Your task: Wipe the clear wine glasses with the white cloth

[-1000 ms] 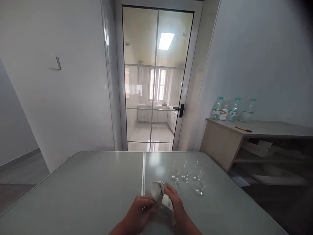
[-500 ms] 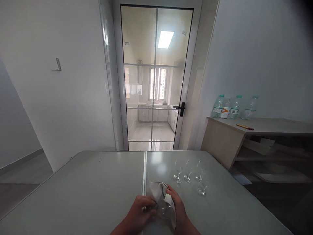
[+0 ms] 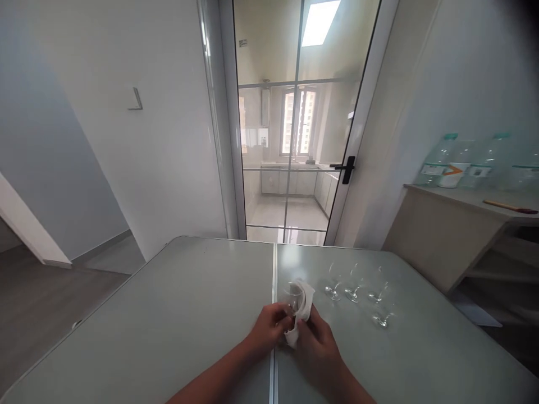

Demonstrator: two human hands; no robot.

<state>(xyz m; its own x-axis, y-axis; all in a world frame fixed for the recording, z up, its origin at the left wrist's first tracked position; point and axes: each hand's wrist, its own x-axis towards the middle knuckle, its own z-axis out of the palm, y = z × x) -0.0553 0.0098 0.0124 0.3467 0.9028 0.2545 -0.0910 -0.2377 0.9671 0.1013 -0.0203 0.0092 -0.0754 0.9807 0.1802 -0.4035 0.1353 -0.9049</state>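
Above the middle of the table, my left hand (image 3: 273, 325) is closed around the lower part of a clear stemmed glass (image 3: 293, 290). The bowl of this glass points up and away from me. My right hand (image 3: 316, 336) grips a white cloth (image 3: 306, 300), which is pressed against the right side of the bowl and hangs down between the hands. The base of the held glass is hidden by my fingers. Several more stemmed glasses (image 3: 352, 292) stand on the table to the right of my hands.
The grey-green glass table (image 3: 202, 314) has a metal seam down its middle. At the right, a wooden shelf unit (image 3: 455, 224) carries several plastic bottles (image 3: 452, 168) and a thin stick-like item (image 3: 509, 206). Beyond the table stands a glazed door (image 3: 290, 196) with a black handle.
My view has turned left and tilted down. The held glass has gone from low between my hands to pointing away from me, with the cloth now at its right side.
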